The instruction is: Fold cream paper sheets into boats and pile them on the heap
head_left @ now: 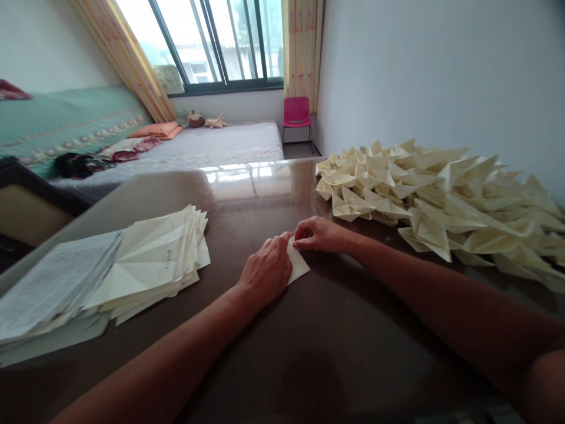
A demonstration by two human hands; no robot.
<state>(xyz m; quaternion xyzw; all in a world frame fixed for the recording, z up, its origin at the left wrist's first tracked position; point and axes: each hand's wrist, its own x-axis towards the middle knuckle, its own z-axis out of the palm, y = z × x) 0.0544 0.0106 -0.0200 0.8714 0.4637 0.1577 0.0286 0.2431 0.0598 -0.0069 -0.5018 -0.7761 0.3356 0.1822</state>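
A small cream piece of folded paper (298, 268) lies on the brown table in front of me, partly covered by my hands. My left hand (267, 265) is closed over its left side, fingers curled and pressing it against the tabletop. At the paper's upper edge, my right hand (318, 234) pinches with thumb and forefinger. How the paper is folded beneath my fingers is hidden. To the left rests a stack of creased cream sheets (150, 253), overlapping a pile of greyish printed sheets (53, 277).
A big heap of pointed folded paper shapes (441, 200) covers the right side of the glossy table (282, 353). Beyond the table are a bed (238, 141) with an orange pillow (156, 130), a pink chair (296, 112) and a window (220, 41).
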